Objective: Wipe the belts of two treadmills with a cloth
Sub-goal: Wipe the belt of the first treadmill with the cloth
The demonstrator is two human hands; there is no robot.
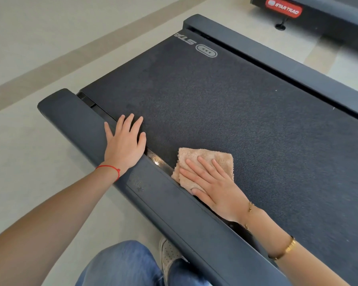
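Observation:
A dark textured treadmill belt [225, 96] runs diagonally across the view, with a white logo near its far end. A folded beige cloth [213, 157] lies flat on the belt by its left edge. My right hand [213, 186] presses down on the cloth with fingers spread, covering its near part. My left hand [124, 141] rests flat, fingers apart, on the left side rail [83, 124], fingertips reaching over the gap onto the belt edge. It holds nothing. A second treadmill [318, 11] with a red label stands at the top right.
The right side rail [277, 58] borders the belt's far side. Pale floor [39, 48] with a tan stripe lies to the left. My jeans-clad knee [122, 265] and a white shoe [170, 256] sit beside the left rail at the bottom.

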